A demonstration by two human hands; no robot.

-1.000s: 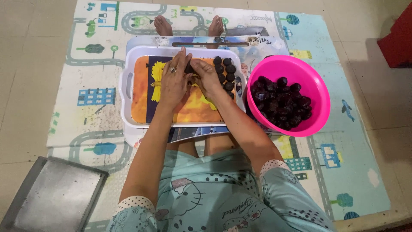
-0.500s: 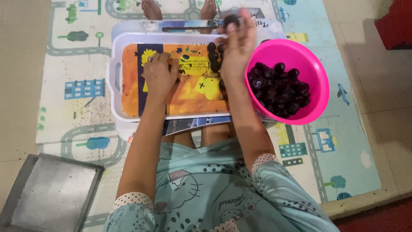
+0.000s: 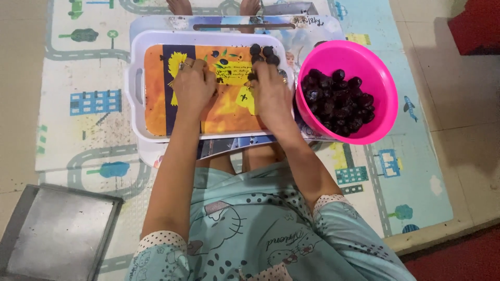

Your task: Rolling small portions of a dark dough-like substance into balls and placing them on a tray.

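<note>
A white tray [image 3: 136,99] with an orange and yellow printed bottom lies across my lap. My left hand [image 3: 194,86], a ring on one finger, rests palm down on the tray's middle. My right hand [image 3: 272,91] lies palm down at the tray's right side, fingers touching a column of dark round fruits [image 3: 263,53] lined up there. Whether it grips one is hidden. A pink bowl [image 3: 380,78] holding several dark fruits [image 3: 338,101] stands just right of the tray.
A grey metal tray [image 3: 57,234] lies on the floor at lower left. A printed board [image 3: 291,28] sits under the white tray. My bare feet [image 3: 179,6] show at the top on a road-pattern play mat [image 3: 73,104]. A red object [image 3: 476,26] stands at upper right.
My right hand was raised over the tray's far right corner half a second ago; it has come down onto the row of fruits. My left hand stayed on the tray.
</note>
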